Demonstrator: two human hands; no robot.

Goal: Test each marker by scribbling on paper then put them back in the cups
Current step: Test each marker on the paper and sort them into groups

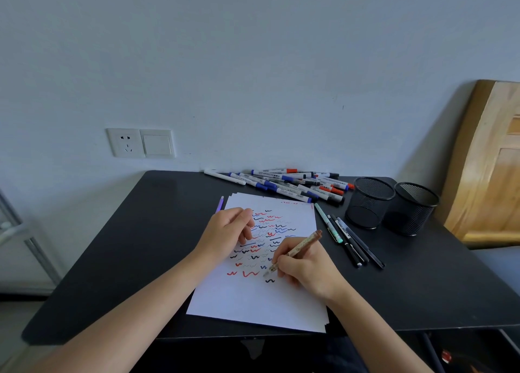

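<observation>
- Right hand grips a tan patterned pen, pinched between thumb and fingers in a writing hold.
- The pen is tilted, with its back end up and to the right and its tip down on the paper beside a small black squiggle.
- The paper is a white stack of sheets lying flat on the black surface in front of the person. Its upper half is covered in red, blue and black scribbles.
- Left hand rests on the upper left of the paper. Its fingers are loosely bent, the tips are on the sheet, and nothing is seen gripped.
- A purple pen lies at the paper's top left edge. Its lower end is hidden behind the left hand, so contact can't be judged.
- A pile of markers lies loose on the surface just beyond the paper's far edge, near the wall. They have white barrels with blue, red and black caps.
- Four slim pens lie roughly side by side on the surface, just right of the paper.
- Two black mesh cups stand upright and side by side at the far right of the surface, right of the slim pens.
- A wall socket and a switch sit on the wall, far left.
- A wooden board leans at the right edge.
</observation>
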